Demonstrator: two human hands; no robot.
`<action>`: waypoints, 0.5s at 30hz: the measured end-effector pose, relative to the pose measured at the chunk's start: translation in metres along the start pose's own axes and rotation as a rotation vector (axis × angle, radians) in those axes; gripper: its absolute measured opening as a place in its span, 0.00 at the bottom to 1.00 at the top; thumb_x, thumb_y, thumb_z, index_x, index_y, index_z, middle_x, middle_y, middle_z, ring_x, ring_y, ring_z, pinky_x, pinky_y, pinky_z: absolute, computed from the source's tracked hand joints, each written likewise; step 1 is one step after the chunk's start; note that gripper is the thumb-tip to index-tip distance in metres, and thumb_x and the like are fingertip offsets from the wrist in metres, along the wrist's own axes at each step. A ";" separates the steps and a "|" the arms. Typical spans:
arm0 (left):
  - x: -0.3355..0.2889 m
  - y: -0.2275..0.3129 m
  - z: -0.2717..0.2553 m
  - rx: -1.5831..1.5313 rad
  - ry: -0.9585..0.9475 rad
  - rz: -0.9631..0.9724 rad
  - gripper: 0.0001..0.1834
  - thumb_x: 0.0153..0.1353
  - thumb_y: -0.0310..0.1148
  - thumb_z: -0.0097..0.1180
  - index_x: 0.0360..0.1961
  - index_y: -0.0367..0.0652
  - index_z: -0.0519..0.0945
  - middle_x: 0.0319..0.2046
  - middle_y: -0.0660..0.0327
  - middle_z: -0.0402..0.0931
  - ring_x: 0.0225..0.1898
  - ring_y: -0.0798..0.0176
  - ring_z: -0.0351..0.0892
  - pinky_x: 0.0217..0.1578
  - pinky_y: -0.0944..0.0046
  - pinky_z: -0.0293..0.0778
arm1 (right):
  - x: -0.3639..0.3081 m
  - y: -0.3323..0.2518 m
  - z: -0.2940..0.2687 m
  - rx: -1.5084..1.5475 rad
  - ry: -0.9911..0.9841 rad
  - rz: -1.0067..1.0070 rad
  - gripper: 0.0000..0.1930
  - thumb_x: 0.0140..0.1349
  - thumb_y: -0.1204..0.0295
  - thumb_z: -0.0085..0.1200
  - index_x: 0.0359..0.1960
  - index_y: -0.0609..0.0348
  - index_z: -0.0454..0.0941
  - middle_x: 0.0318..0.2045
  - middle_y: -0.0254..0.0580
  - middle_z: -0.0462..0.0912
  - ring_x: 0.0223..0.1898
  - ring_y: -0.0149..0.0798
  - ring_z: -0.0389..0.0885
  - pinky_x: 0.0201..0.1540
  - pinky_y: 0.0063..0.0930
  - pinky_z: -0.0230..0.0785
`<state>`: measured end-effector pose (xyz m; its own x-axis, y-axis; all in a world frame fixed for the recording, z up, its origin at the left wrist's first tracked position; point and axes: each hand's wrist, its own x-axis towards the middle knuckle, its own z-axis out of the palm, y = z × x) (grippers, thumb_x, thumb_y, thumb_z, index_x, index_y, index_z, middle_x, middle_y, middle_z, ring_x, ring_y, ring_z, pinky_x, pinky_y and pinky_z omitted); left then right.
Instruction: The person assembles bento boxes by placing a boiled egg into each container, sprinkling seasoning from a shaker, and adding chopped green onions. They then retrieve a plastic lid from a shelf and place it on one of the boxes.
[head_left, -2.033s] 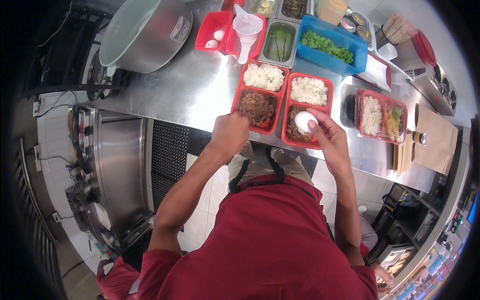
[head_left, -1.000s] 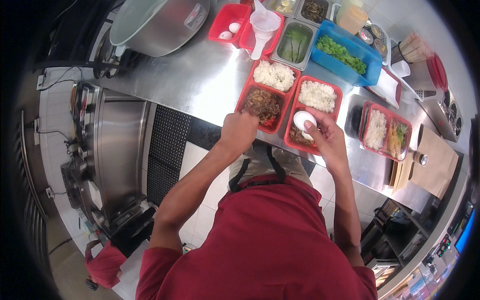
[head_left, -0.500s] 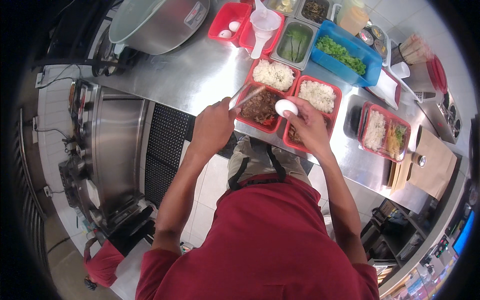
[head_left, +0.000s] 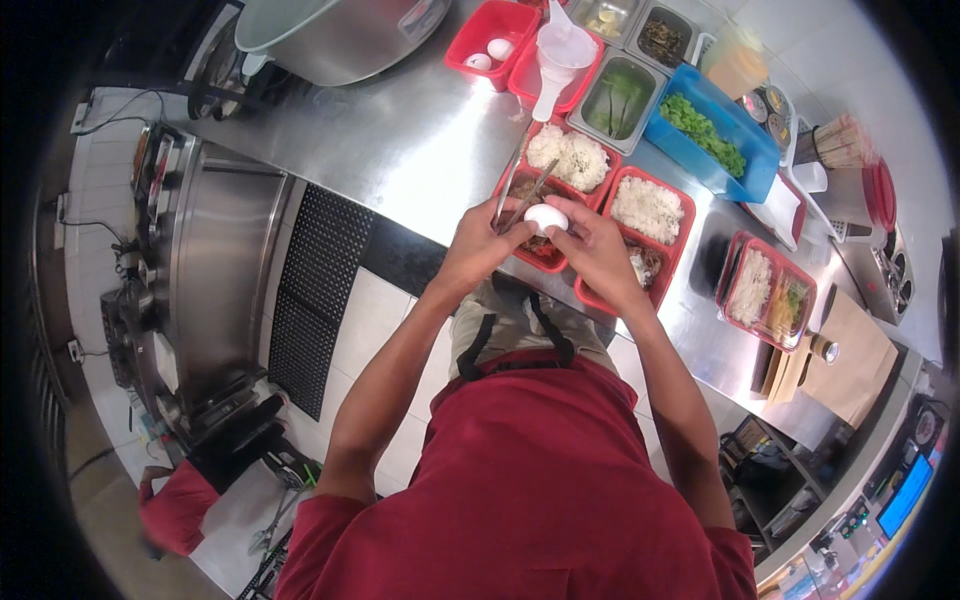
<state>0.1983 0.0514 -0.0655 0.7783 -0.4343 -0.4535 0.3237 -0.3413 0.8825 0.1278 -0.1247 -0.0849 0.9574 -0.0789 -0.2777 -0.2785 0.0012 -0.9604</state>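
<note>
My right hand (head_left: 597,250) pinches a white egg (head_left: 545,219) between thumb and fingers. My left hand (head_left: 478,248) is closed on metal tongs (head_left: 513,170), arms pointing away from me, while its thumb reaches the egg's left side. Both hands hover over the near part of a red meal box, partly hiding its brown meat (head_left: 523,190); white rice (head_left: 572,160) fills the far part. To its right stands a second red box (head_left: 683,235) with rice (head_left: 647,208) and, nearer me, meat with something whitish on it, partly behind my right hand.
Beyond the boxes stand a red tub with eggs (head_left: 490,48), a white ladle-like scoop (head_left: 560,60), metal pans (head_left: 620,100) and a blue bin of lettuce (head_left: 705,135). A lidded box (head_left: 768,285) lies right. A large pot (head_left: 335,40) sits far left. Another person (head_left: 178,510) is at lower left.
My hands have come together at the egg, which moved left over the left box. The tongs now point farther away from me. Whitish food now shows in the right box, where my hand was.
</note>
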 end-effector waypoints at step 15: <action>0.007 -0.005 -0.006 0.202 -0.023 0.069 0.15 0.60 0.30 0.64 0.47 0.34 0.81 0.34 0.63 0.83 0.34 0.75 0.78 0.35 0.71 0.74 | -0.001 -0.014 -0.003 -0.054 -0.115 0.071 0.24 0.67 0.74 0.53 0.64 0.66 0.70 0.49 0.46 0.83 0.44 0.28 0.81 0.49 0.26 0.77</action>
<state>0.2057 0.0547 -0.0721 0.7816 -0.4805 -0.3978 0.1537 -0.4697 0.8693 0.1304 -0.1276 -0.0715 0.9369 0.0342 -0.3480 -0.3461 -0.0510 -0.9368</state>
